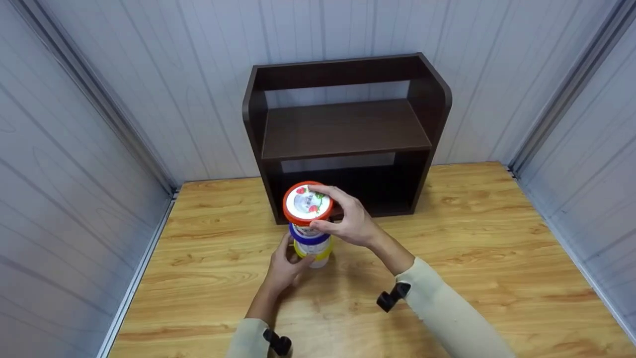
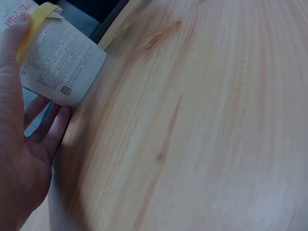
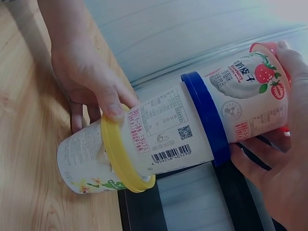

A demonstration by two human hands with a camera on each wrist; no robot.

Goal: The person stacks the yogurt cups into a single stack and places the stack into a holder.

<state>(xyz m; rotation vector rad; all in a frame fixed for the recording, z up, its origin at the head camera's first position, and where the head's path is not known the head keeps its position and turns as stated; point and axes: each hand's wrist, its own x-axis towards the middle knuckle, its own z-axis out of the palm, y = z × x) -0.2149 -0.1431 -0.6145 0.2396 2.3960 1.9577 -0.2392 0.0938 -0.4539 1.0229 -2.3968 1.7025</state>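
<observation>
Three white yogurt tubs stand stacked on the wooden table. At the bottom is the yellow-lidded tub (image 2: 65, 57), with the blue-lidded tub (image 3: 166, 127) on it and the red-lidded tub (image 1: 308, 201) on top. My left hand (image 1: 284, 268) grips the bottom tub around its side, thumb at the yellow lid. With fingers and thumb spread across the red rim, my right hand (image 1: 354, 219) holds the top tub. Strawberries are printed on the red-lidded tub. In the right wrist view its base meets the blue lid (image 3: 207, 118).
Right behind the stack stands a dark brown two-level shelf (image 1: 345, 127). Pale panelled walls (image 1: 198, 89) enclose the wooden table (image 1: 497, 238) at the back and both sides. A black wrist camera (image 1: 392, 297) sits on the right sleeve, another on the left.
</observation>
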